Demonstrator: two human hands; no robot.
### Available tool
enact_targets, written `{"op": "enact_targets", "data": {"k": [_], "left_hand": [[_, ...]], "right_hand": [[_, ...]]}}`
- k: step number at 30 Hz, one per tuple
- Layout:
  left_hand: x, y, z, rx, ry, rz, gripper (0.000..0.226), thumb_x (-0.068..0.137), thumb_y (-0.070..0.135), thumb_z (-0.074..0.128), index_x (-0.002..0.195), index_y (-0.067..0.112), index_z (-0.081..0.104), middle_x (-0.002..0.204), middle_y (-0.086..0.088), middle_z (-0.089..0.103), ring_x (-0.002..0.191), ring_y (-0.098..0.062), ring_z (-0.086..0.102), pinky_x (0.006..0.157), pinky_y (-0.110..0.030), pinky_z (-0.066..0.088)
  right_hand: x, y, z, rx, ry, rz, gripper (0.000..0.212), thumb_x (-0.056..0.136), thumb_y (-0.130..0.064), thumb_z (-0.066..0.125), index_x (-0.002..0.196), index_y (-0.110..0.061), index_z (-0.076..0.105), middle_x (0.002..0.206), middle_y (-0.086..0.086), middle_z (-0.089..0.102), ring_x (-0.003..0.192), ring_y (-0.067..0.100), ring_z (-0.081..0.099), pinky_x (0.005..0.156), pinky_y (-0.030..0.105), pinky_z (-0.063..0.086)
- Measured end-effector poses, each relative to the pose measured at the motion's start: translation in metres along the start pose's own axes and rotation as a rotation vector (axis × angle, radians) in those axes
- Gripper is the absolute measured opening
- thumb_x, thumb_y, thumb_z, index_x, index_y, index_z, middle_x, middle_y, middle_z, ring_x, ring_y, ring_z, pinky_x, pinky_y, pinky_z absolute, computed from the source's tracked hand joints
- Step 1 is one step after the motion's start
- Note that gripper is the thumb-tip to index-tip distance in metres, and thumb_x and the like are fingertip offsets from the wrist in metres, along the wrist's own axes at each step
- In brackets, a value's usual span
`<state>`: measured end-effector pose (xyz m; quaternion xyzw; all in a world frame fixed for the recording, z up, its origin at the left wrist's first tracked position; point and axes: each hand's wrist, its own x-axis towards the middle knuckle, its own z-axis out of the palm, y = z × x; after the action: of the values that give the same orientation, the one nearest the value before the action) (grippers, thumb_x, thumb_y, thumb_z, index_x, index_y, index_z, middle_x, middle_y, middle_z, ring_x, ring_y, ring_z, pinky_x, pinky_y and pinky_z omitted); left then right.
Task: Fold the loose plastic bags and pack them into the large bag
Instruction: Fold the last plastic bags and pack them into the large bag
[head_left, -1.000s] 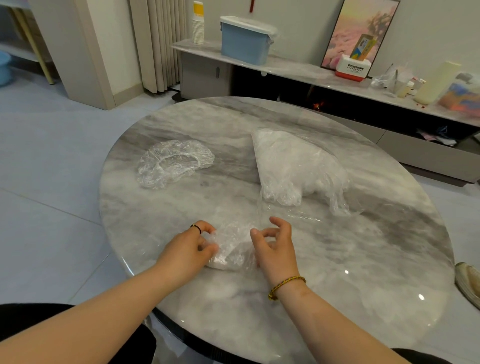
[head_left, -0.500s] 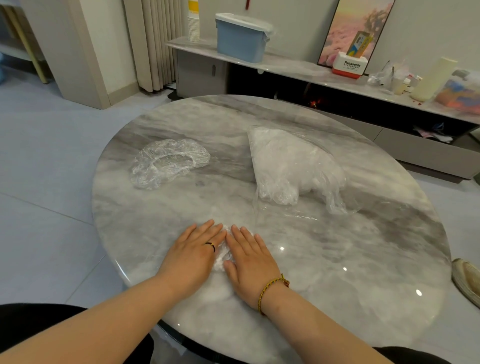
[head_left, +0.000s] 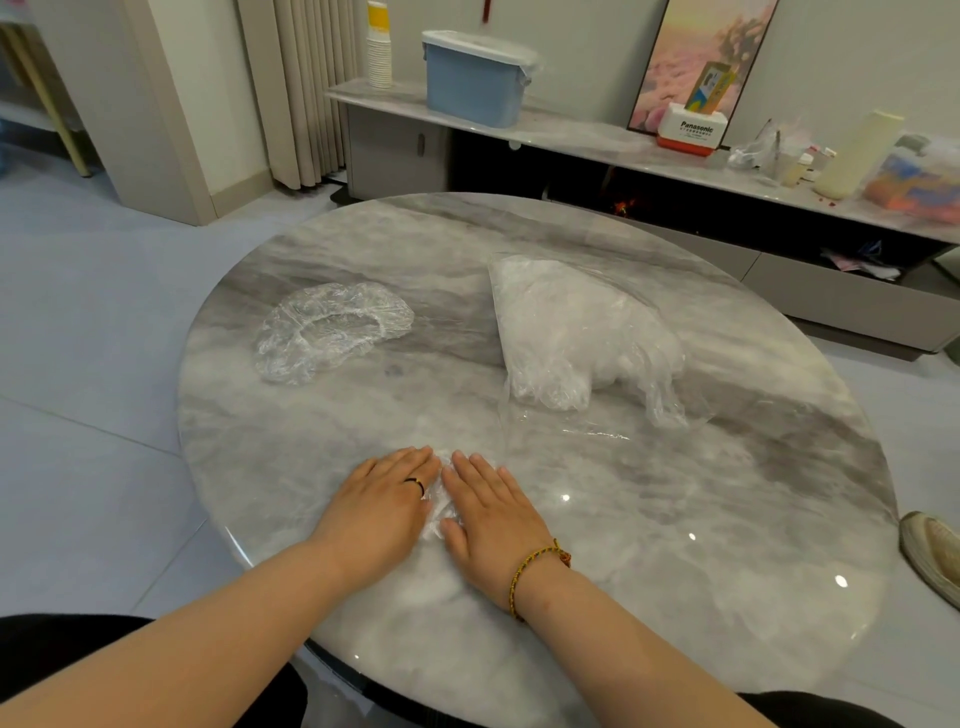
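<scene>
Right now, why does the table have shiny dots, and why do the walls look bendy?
Head view: the dots are light glaring off the round grey marble table; the wide-angle lens tilts the walls; the large clear plastic bag is sharp.

Glossy grey marble table (head_left: 675, 519) – crinkled clear plastic bags (head_left: 332, 327)
</scene>
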<state>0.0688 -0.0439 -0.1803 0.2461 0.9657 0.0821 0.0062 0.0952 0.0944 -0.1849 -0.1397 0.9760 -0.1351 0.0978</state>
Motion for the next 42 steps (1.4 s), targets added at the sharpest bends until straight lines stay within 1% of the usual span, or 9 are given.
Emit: {"op": "enact_targets", "data": {"k": [3, 7, 11, 14, 19, 22, 30, 35, 42], "left_hand": [[0.008, -0.001, -0.006, -0.104, -0.06, -0.135, 0.066, 0.094, 0.03, 0.046, 0.147, 0.014, 0.012, 0.148, 0.002, 0.031, 0.137, -0.015, 0.027, 0.109, -0.024, 0.022], [0.015, -0.007, -0.014, -0.258, -0.172, -0.323, 0.058, 0.084, 0.032, 0.063, 0.134, 0.012, 0.04, 0.133, -0.002, 0.049, 0.123, -0.019, 0.047, 0.098, -0.026, 0.038], [0.017, -0.005, -0.021, -0.351, -0.16, -0.361, 0.019, 0.084, 0.029, 0.063, 0.095, 0.015, 0.057, 0.099, -0.003, 0.061, 0.101, -0.022, 0.057, 0.076, -0.023, 0.039], [0.02, 0.0, -0.025, -0.635, -0.041, -0.342, 0.029, 0.082, 0.021, 0.067, 0.063, 0.015, 0.045, 0.066, 0.004, 0.046, 0.065, -0.011, 0.049, 0.056, -0.015, 0.033], [0.021, 0.018, -0.04, -0.974, 0.016, -0.235, 0.024, 0.08, 0.009, 0.069, 0.065, 0.018, 0.052, 0.064, 0.005, 0.052, 0.057, -0.003, 0.049, 0.053, -0.006, 0.037], [0.022, 0.032, -0.044, -1.048, 0.008, -0.19, 0.025, 0.079, 0.002, 0.068, 0.067, 0.02, 0.055, 0.065, 0.007, 0.057, 0.051, 0.007, 0.053, 0.054, -0.003, 0.039], [0.035, 0.056, -0.047, -1.086, 0.133, -0.205, 0.018, 0.087, 0.019, 0.059, 0.094, 0.032, 0.051, 0.101, 0.018, 0.047, 0.093, -0.005, 0.052, 0.073, -0.012, 0.039], [0.048, 0.072, -0.03, -0.877, 0.06, -0.265, 0.033, 0.089, 0.024, 0.058, 0.121, 0.026, 0.053, 0.151, 0.001, 0.011, 0.137, -0.014, 0.024, 0.107, -0.02, 0.022], [0.065, 0.078, -0.018, -0.778, -0.067, -0.324, 0.049, 0.095, 0.029, 0.046, 0.141, 0.017, 0.033, 0.152, -0.001, 0.018, 0.139, -0.016, 0.023, 0.11, -0.024, 0.021]], "right_hand": [[-0.002, 0.002, -0.003, 0.153, 0.064, 0.02, 0.071, 0.082, -0.048, 0.018, 0.145, -0.016, 0.026, 0.155, 0.001, 0.014, 0.144, 0.013, 0.006, 0.106, 0.016, -0.009], [-0.007, 0.001, -0.006, 0.295, 0.349, 0.089, 0.064, 0.074, -0.044, 0.043, 0.123, -0.005, 0.056, 0.132, 0.014, 0.05, 0.125, 0.031, 0.044, 0.1, 0.023, 0.023], [-0.01, 0.005, -0.022, 0.459, 0.389, 0.174, 0.048, 0.086, -0.023, 0.062, 0.129, -0.012, 0.046, 0.133, 0.001, 0.039, 0.124, 0.017, 0.036, 0.097, 0.01, 0.024], [-0.013, 0.012, -0.033, 0.577, 0.429, 0.272, 0.052, 0.084, -0.022, 0.065, 0.13, -0.016, 0.042, 0.131, -0.003, 0.04, 0.123, 0.013, 0.036, 0.097, 0.012, 0.026], [-0.016, 0.012, -0.055, 1.024, 0.241, 0.415, 0.061, 0.083, -0.02, 0.066, 0.135, -0.019, 0.035, 0.115, -0.003, 0.042, 0.104, 0.009, 0.045, 0.078, 0.015, 0.039], [-0.019, 0.017, -0.062, 1.102, 0.068, 0.342, 0.021, 0.085, -0.013, 0.064, 0.104, -0.015, 0.057, 0.087, -0.001, 0.054, 0.079, 0.011, 0.053, 0.063, 0.013, 0.042], [-0.024, 0.064, -0.098, 1.182, 0.426, 0.453, 0.027, 0.089, 0.005, 0.049, 0.069, -0.012, 0.052, 0.066, 0.005, 0.05, 0.053, 0.01, 0.051, 0.04, 0.015, 0.046], [-0.014, 0.1, -0.109, 1.19, 0.72, 0.611, 0.013, 0.089, 0.006, 0.042, 0.089, 0.005, 0.056, 0.077, 0.008, 0.047, 0.064, 0.021, 0.044, 0.047, 0.019, 0.047], [0.026, 0.116, -0.102, 0.682, 0.434, 0.54, 0.023, 0.09, -0.001, 0.038, 0.074, -0.017, 0.038, 0.065, -0.004, 0.033, 0.055, 0.006, 0.032, 0.047, 0.015, 0.025]]}}
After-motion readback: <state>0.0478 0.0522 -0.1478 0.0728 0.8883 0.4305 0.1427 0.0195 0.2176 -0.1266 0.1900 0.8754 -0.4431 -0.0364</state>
